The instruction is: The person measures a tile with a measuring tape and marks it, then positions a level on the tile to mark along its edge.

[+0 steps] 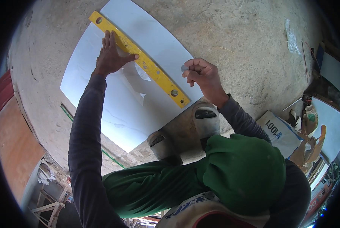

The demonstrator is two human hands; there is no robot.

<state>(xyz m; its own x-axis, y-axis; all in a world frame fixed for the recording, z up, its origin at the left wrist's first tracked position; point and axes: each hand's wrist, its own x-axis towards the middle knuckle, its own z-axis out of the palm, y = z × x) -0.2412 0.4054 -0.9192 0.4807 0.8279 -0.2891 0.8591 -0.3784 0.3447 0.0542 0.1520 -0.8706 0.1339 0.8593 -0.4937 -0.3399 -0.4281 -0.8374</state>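
A large, glossy white tile (101,110) with faint grey veins lies on the floor in front of me. Across it runs a yellow spirit level (154,72), slanting from the far left to the near right edge. My left hand (112,57) rests on the level with fingers and thumb spread, pressing from its left side. Just past the tile's right edge, my right hand (205,78) is raised and pinches a small grey disc (184,68) between thumb and fingers. The disc is partly covered by the fingertips, and its exact kind cannot be made out.
Rough concrete floor (246,45) surrounds the tile. A green marked strip (113,158) shows at its near left. My shoes (207,123) touch the near side. To the right lie a white printed sack (278,131) and torn cardboard (318,144); crumpled clear plastic (292,38) sits farther off.
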